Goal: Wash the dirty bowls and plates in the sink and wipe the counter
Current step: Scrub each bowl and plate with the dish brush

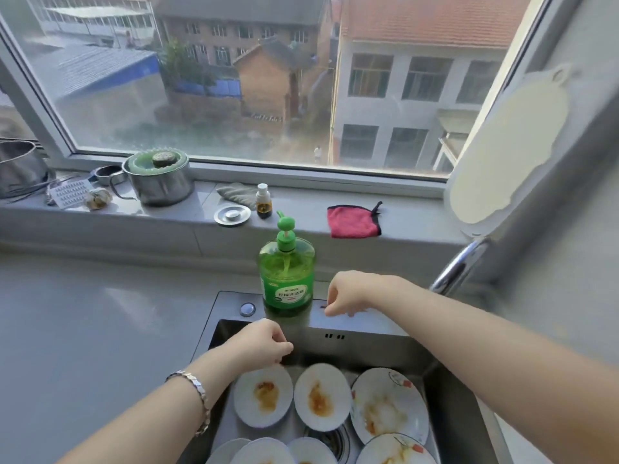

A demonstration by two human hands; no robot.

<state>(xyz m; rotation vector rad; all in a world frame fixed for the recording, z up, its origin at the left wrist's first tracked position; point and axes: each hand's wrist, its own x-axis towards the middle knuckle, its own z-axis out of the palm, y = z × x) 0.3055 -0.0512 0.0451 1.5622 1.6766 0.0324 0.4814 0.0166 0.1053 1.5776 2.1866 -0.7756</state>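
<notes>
KITCHEN SINK (445, 390), BY WINDOW: Dirty plates (323, 396) w/ orange sauce stains are being shown lying in the basin. Several are overlapping at the rims, and more are being cut off by the bottom edge. Washing is being judged as not yet begun: no water is being run from the tap (459, 266), and no suds are being seen.

Both hands are being held apart. The left hand (259, 344) is being hovered over the back of the basin, just above the nearest plate's rim, w/ fingers curled and nothing seen in them. The right hand (348, 294) is being held at the sink ledge, just beside the soap bottle (287, 283), fingers curled down. Whether anything is being pinched there cannot be told.

A pink cloth (355, 221) is being shown on the sill, well apart from both hands. The counter (83, 329) at left is prob. waiting to be wiped.

Risks being judged:
- The bottle is being stood on a narrow ledge right at the basin edge, so a knock from the right hand could be sending it onto the plates.
- W/ plates leaning on each other, one being pulled out could be setting the rest sliding and chipping.
- Wet, soapy china is apt to be dropped.
</notes>
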